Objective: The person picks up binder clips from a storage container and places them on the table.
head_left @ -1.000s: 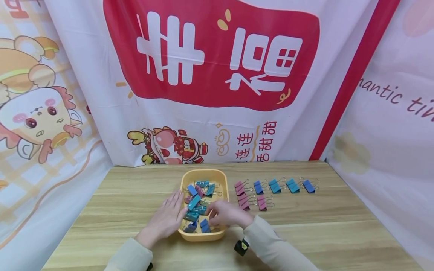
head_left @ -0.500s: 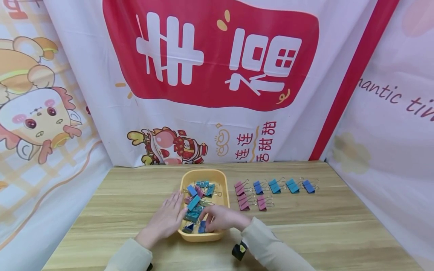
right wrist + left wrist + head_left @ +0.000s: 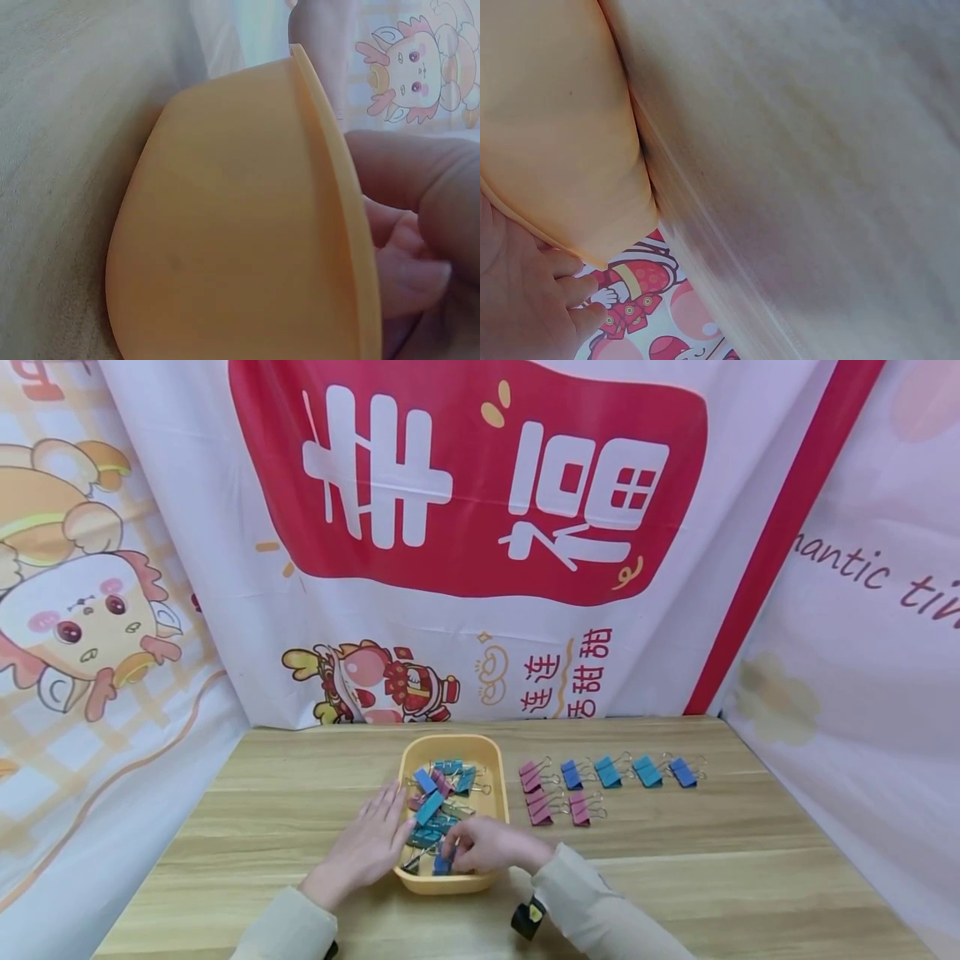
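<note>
From the head camera, a yellow tray (image 3: 491, 752) sits on a wooden table (image 3: 712, 860) and holds a loose pile of blue, teal and pink binder clips (image 3: 442, 785). The left hand (image 3: 367, 847) lies flat against the tray's left side, fingers straight and together, holding nothing. The right hand (image 3: 483, 846) is inside the near end of the tray, its fingers curled down onto a blue clip (image 3: 444, 862); it seems to pinch that clip, though the fingers hide most of it. To the right of the tray, more clips lie in rows (image 3: 600, 781) on the table, pink ones nearest the tray.

The left wrist camera shows the tray's orange-yellow outer wall (image 3: 555, 135) with fingertips (image 3: 570, 289) touching its rim, beside blurred table wood.

The right wrist camera shows the tray's rounded outer wall (image 3: 225, 255) and rim, with curled fingers (image 3: 420, 225) reaching over the rim into the tray; the clip is out of sight here.
</note>
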`<state>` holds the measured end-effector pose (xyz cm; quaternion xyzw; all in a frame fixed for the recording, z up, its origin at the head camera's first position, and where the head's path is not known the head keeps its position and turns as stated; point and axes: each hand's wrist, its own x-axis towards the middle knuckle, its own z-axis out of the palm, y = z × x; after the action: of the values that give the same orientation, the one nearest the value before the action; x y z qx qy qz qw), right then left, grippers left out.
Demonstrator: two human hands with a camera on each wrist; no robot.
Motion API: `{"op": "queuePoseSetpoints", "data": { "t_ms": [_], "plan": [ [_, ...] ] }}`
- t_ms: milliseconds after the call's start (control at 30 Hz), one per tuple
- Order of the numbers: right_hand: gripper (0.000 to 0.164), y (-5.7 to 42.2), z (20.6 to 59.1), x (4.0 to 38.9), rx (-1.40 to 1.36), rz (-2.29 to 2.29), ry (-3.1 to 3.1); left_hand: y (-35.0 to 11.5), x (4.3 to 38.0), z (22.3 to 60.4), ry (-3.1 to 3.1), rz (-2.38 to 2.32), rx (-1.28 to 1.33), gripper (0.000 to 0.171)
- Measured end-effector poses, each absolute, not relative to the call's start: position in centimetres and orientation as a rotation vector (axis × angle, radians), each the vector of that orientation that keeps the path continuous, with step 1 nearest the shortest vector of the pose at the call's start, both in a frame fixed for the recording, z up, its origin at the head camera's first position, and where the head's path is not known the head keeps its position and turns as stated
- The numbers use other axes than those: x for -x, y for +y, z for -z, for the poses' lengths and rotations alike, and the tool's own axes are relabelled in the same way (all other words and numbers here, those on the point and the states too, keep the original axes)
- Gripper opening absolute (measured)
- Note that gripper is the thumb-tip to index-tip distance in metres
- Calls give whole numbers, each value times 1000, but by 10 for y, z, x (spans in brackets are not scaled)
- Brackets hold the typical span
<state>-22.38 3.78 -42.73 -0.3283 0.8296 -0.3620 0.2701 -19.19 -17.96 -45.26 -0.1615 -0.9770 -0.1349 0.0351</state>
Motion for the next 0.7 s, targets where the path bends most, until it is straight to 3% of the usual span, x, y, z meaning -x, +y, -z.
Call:
{"op": "queuePoseSetpoints", "data": {
  "t_ms": [700],
  "plan": [
    [16,79,402,249,660,1506,2310,-181,192,454,-3005,407,500,58]
  ]
}}
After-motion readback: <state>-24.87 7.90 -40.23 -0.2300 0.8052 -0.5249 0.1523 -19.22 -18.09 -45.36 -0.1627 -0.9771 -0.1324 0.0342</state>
